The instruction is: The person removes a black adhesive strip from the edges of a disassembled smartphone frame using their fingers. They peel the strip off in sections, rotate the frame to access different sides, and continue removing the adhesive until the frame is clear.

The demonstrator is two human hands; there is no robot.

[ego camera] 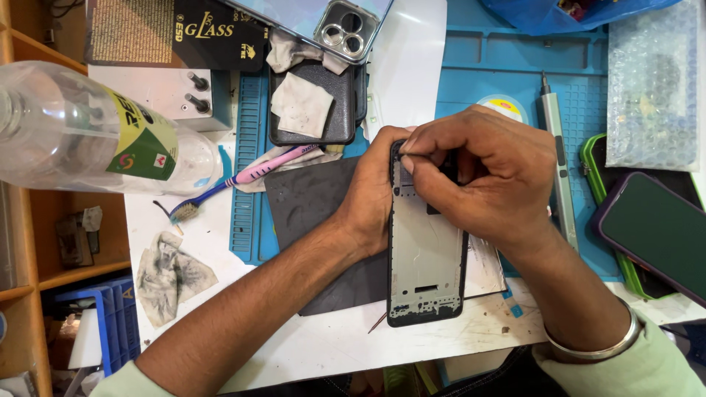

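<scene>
A black phone frame (pixel 426 265) with a pale inner plate lies lengthwise on a dark grey mat (pixel 309 202). My left hand (pixel 371 195) grips its upper left edge and holds it steady. My right hand (pixel 482 173) is curled over the frame's top end, thumb and forefinger pinched together at the top left corner. Whether a small part or tool sits in that pinch is hidden by the fingers. A metal bangle (pixel 596 345) circles my right wrist.
A clear plastic bottle (pixel 81 132) lies at left. A pink toothbrush (pixel 243 180), a stained cloth (pixel 170 276), a grey electric screwdriver (pixel 557 147), a blue work mat (pixel 515 66), bubble wrap (pixel 651 88), a purple-cased phone (pixel 658 231) and a phone back with camera rings (pixel 334 22) surround the work.
</scene>
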